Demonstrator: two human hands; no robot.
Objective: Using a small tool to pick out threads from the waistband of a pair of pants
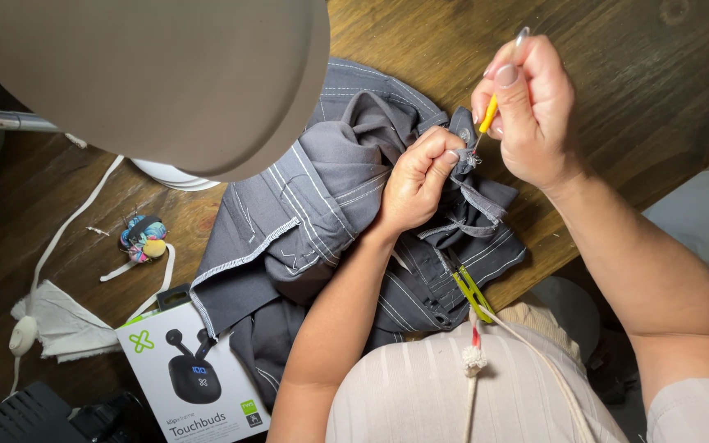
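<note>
My left hand (420,182) pinches the grey white-stitched garment (322,221); my right hand (531,111) holds a yellow-handled seam ripper (487,115) at it.

Single head view, steeply down, close.

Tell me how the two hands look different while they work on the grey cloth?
The left hand pinches a fold of the grey garment in a tight fist, while the right hand holds a thin yellow-handled tool. The right hand sits higher, farther up the wooden table. Both meet at the same seam.
</note>
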